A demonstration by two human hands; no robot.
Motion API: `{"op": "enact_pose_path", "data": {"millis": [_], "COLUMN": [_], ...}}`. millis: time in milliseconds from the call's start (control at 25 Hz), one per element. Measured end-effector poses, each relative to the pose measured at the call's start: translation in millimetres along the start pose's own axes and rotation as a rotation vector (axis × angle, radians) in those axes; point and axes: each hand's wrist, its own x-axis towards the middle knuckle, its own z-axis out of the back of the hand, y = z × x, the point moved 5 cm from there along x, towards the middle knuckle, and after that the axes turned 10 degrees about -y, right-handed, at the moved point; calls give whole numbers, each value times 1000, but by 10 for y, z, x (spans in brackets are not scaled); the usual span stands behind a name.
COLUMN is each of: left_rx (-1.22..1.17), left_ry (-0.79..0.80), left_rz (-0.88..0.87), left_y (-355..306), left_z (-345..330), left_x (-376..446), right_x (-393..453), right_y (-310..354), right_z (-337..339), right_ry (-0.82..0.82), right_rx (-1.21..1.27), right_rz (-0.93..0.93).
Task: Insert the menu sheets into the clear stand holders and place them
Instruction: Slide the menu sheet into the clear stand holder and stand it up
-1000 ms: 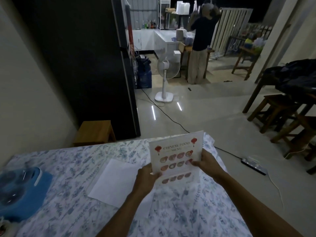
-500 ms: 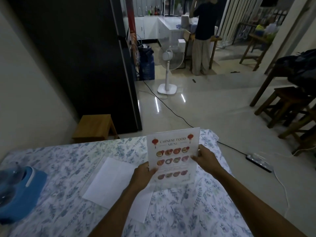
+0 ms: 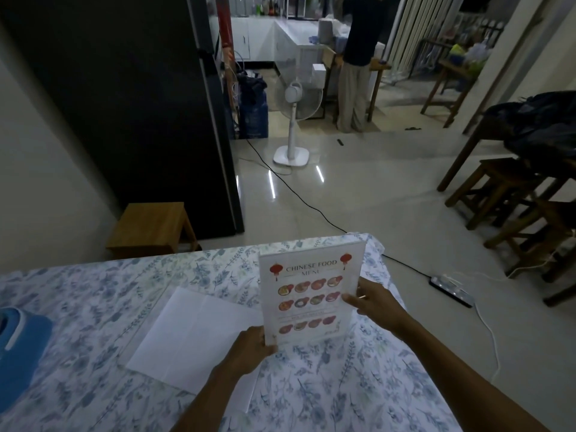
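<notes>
Head view looks down on a worktop [image 3: 93, 307] covered with a blue floral cloth, with both bare arms reaching in from below. A clear stand holder [image 3: 311, 294] stands upright near the far right corner of the worktop, and the menu sheet [image 3: 307, 291] inside it reads "Chinese Food Menu", with two red lanterns and rows of dish pictures. The left hand [image 3: 254, 349] is clamped on the holder's lower left corner, thumb on the front face. The right hand [image 3: 375, 302] grips the holder's right edge at mid-height, fingers curled around it. The foot of the holder looks to be at the cloth, though whether it rests fully cannot be told.

Just left of the holder, a blank white sheet [image 3: 193, 335] lies flat on the cloth. A blue object [image 3: 21, 347] sits at the left edge of the worktop. On the tiled floor beyond are a white pedestal fan [image 3: 294, 120], a low wooden stool [image 3: 152, 227], a power strip [image 3: 452, 291] and dark wooden stools [image 3: 511, 194] at right. A person [image 3: 357, 57] stands in the background.
</notes>
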Motion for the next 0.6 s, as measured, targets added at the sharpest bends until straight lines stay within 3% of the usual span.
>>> {"op": "enact_pose_path", "data": {"millis": [200, 600], "left_rx": [-26, -51], "left_ry": [54, -153], "left_rz": [16, 27], "left_y": [57, 41], "left_z": [-160, -210], "left_x": [43, 127], "right_x": [-42, -100], "right_y": [-78, -287], "right_z": [-14, -119], "right_ry": [4, -65], "right_rx": [-8, -21], "right_rz": [15, -21]}}
